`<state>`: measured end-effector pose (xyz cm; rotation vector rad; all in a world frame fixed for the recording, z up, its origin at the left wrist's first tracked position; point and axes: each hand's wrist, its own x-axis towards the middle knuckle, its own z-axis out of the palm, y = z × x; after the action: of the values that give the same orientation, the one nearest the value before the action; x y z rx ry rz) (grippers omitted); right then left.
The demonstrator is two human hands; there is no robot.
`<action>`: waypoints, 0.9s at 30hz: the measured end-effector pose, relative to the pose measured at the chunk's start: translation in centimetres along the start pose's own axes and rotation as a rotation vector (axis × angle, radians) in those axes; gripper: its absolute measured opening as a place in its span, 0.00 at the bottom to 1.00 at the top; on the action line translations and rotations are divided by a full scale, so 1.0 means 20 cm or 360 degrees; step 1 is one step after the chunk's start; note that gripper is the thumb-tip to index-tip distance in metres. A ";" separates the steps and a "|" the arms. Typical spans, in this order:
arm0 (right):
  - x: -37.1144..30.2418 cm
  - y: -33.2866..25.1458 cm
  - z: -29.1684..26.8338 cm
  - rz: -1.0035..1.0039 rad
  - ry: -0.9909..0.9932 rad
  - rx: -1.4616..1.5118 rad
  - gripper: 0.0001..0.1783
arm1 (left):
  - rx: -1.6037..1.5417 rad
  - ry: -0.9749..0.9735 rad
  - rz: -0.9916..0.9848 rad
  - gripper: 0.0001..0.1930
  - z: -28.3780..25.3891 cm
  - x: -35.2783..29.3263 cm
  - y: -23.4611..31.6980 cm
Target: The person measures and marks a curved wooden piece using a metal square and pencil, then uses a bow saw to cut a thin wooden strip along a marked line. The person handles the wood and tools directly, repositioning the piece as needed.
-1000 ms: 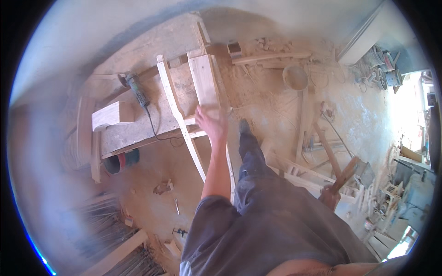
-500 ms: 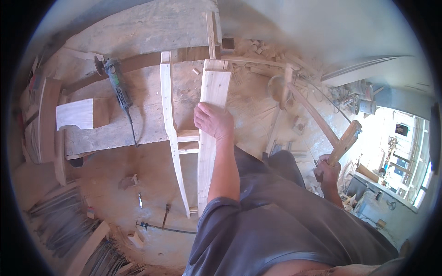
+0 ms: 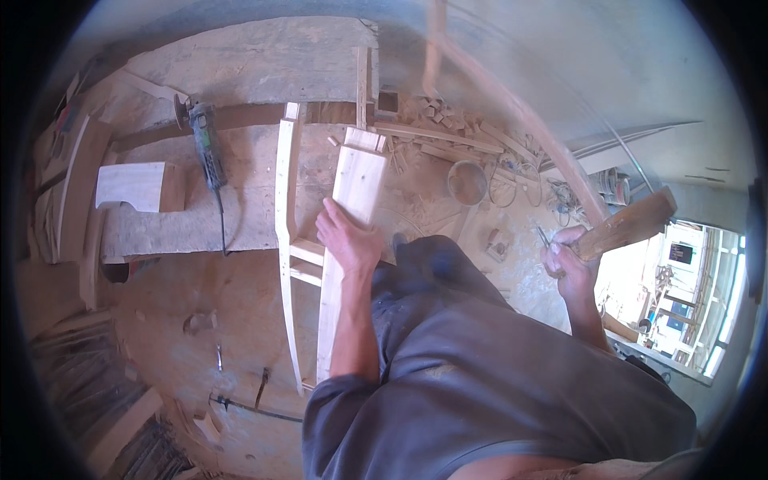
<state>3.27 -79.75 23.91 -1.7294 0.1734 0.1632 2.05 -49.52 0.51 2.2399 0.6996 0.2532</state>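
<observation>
A pale wooden frame [image 3: 357, 188] of two long legs joined by short rungs rests partly across the workbench, with cut tenons at its far ends. My left hand [image 3: 350, 240] lies over its wider right-hand leg, the fingers curled on the left edge. On the right, my right hand [image 3: 570, 254] is closed round the near end of a wooden frame saw [image 3: 552, 148]. The saw is raised in the air, apart from the wooden frame, its long bar stretching up and away. Its blade is thin and hard to make out.
An angle grinder [image 3: 207, 148] with a cord lies on the dusty workbench [image 3: 256, 216], beside a shaped wooden block [image 3: 132, 186]. Offcuts [image 3: 438, 114] and a round container [image 3: 467, 183] are on the floor beyond. A long bar clamp [image 3: 256, 408] lies at the lower left, near stacked strips [image 3: 76, 376].
My right hand has raised the frame saw and swung it, so its far end is now higher in view. The left hand stays on the leg. The whole view has shifted slightly.
</observation>
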 end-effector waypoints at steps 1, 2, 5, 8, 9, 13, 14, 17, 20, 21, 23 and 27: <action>0.03 -0.03 0.02 -0.0023 -0.0045 -0.0016 0.04 | -0.0074 -0.0114 -0.0018 0.51 -0.08 -0.02 0.02; 0.06 -0.04 0.05 -0.0043 -0.0086 -0.0037 0.04 | -0.0179 -0.0282 -0.0075 0.54 -0.15 -0.03 0.01; 0.19 0.04 0.03 -0.0049 -0.0323 0.0208 0.04 | -0.0448 -0.0612 0.0110 0.51 -0.33 -0.05 -0.07; 0.32 0.00 0.19 -0.0106 -0.0548 0.0487 0.08 | -0.0876 -0.0707 -0.0058 0.42 -0.45 0.01 -0.17; 0.37 0.02 0.19 -0.0103 -0.0615 0.0442 0.07 | -0.0605 -0.0849 -0.0139 0.38 -0.53 0.07 -0.15; 0.50 0.12 0.24 -0.0078 -0.0805 0.0331 0.06 | -0.0372 -0.0696 -0.0360 0.20 -0.65 0.14 -0.08; 0.53 0.14 0.25 -0.0072 -0.0839 0.0307 0.06 | -0.0318 -0.0566 -0.0385 0.18 -0.64 0.14 -0.04; 0.61 0.17 0.25 -0.0148 -0.0962 0.0293 0.07 | 0.0014 -0.0024 -0.0355 0.20 -0.56 0.17 0.14; 0.66 0.22 0.26 0.0032 -0.1031 0.0514 0.05 | 0.0290 0.0326 -0.0416 0.26 -0.49 0.26 0.27; 0.68 0.22 0.26 0.0063 -0.1053 0.0549 0.05 | 0.0334 0.0347 -0.0472 0.28 -0.49 0.30 0.33; 0.68 0.22 0.28 0.0136 -0.1040 0.0660 0.05 | 0.0402 0.0394 -0.0527 0.30 -0.47 0.32 0.37; 0.68 0.24 0.30 0.0170 -0.1071 0.0674 0.06 | 0.0449 0.0434 -0.0536 0.30 -0.44 0.32 0.38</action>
<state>15.40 -74.97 15.42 -1.1690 -0.1868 0.7206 7.01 -44.88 11.95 2.3232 1.3137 0.3109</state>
